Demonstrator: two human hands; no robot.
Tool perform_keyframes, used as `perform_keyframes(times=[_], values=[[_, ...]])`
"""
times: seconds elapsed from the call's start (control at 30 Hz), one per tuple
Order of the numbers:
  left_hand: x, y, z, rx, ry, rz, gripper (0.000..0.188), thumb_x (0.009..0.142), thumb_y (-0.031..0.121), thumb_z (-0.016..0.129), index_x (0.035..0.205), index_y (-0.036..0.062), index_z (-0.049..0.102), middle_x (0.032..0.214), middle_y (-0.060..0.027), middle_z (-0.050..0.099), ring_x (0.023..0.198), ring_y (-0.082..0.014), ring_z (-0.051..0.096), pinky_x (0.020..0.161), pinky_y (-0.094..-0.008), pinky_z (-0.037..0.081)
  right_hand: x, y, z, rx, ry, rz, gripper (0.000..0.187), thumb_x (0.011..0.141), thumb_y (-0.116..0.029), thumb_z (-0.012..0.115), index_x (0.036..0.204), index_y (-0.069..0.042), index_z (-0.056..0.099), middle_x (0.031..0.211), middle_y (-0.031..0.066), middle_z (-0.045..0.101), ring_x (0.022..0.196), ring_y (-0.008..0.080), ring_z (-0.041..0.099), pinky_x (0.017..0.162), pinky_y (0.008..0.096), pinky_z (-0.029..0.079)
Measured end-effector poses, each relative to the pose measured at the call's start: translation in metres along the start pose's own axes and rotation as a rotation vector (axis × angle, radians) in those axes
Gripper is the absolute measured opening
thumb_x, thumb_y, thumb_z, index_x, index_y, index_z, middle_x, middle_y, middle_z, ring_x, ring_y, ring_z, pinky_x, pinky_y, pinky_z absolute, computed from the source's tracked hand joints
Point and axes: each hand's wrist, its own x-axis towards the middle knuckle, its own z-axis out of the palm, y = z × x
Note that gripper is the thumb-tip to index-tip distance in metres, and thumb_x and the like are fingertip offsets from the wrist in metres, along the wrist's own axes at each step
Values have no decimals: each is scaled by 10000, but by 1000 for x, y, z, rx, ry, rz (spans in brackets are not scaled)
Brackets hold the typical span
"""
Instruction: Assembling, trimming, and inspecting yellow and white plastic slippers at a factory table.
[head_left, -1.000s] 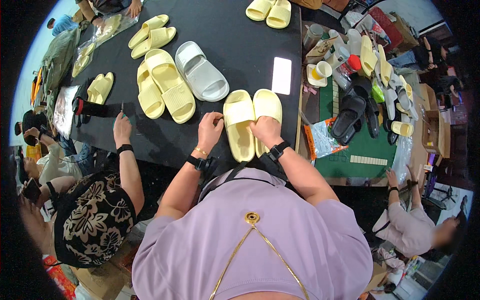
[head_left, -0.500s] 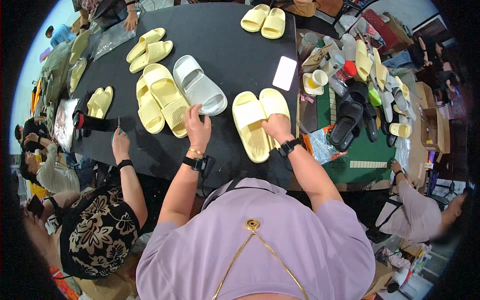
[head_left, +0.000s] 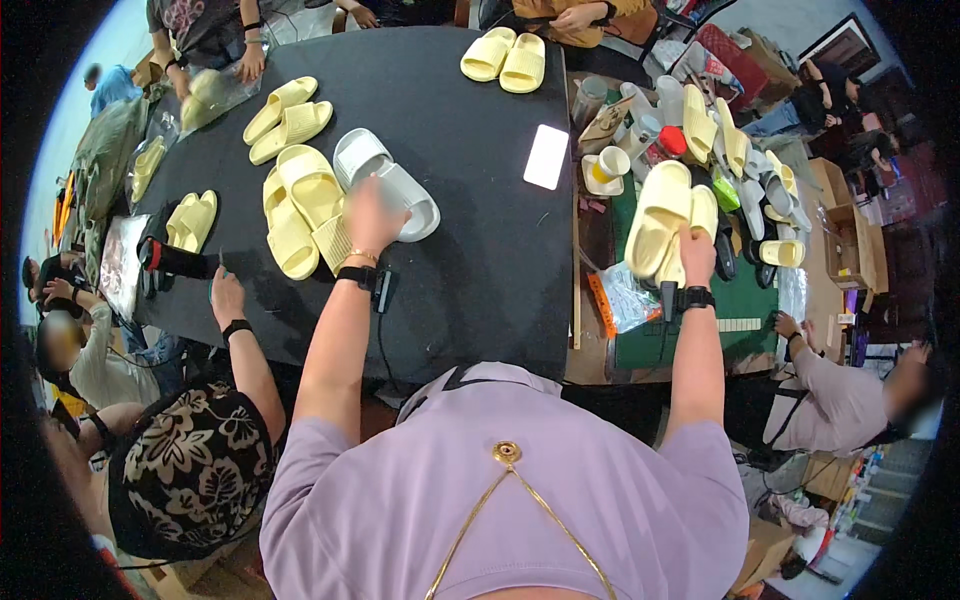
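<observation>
My right hand (head_left: 697,256) grips a pair of pale yellow slide sandals (head_left: 660,212) near their lower ends, over the green mat on the right. My left hand (head_left: 374,216) is blurred and lies at the pale grey slide sandals (head_left: 414,205), close to the yellow pair (head_left: 312,185) on their left. Its fingers are smeared, so I cannot tell whether it grips the grey pair or only touches it. Under the pair in my right hand, black slides are mostly hidden.
More yellow slides (head_left: 303,130) rest on the black table (head_left: 470,270), as does a white card-like rectangle (head_left: 545,157). Cups and jars (head_left: 605,168) stand right, beside a clear plastic bag (head_left: 628,297). A co-worker's hand (head_left: 228,297) holds scissors at left; others handle bagged slides.
My right hand has lifted the yellow slides off the black table and carried them right, over the green mat. My left hand has moved slightly up and left, onto the grey slides.
</observation>
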Motion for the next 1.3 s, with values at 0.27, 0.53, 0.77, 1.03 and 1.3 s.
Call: perform_keyframes(times=[0.27, 0.53, 0.77, 1.03, 1.3], values=[[-21, 31, -9, -111, -294, 102, 563, 725, 388, 781, 1085, -20, 636, 982, -228, 658, 896, -370, 649, 814, -434, 519, -53, 7, 92, 274, -331, -136, 350, 858, -337, 590, 883, 3, 670, 880, 217, 669, 875, 379, 649, 775, 426, 497], [-128, 112, 7, -395, -584, 89, 327, 783, 245, 733, 848, -50, 609, 775, -265, 641, 759, -419, 646, 663, -467, 503, -92, -82, 161, 197, -415, -375, 448, 874, -180, 584, 1307, -103, 501, 1119, 233, 614, 1037, 407, 594, 877, 472, 486], [-136, 105, -13, -616, -527, 20, 340, 838, 199, 693, 1064, -50, 643, 871, -190, 687, 799, -277, 683, 720, -350, 530, -58, -135, 182, 82, -283, -310, 607, 824, -304, 646, 1324, -8, 470, 1182, 281, 559, 1101, 422, 554, 942, 462, 463], [-149, 59, -31, -562, -266, -195, 282, 877, 144, 665, 1093, -36, 650, 902, -115, 697, 794, -141, 647, 734, -276, 517, -16, -170, 211, 77, -159, -155, 645, 743, -445, 719, 1105, 70, 580, 1124, 255, 592, 1057, 394, 575, 908, 452, 481], [-161, 46, -28, -555, -221, -369, 259, 866, 132, 680, 1074, -21, 661, 895, -81, 701, 783, -106, 637, 721, -261, 513, 0, -199, 216, -3, -111, 43, 887, 644, -619, 752, 1200, 29, 514, 1206, 194, 544, 1131, 352, 527, 919, 484, 464]])
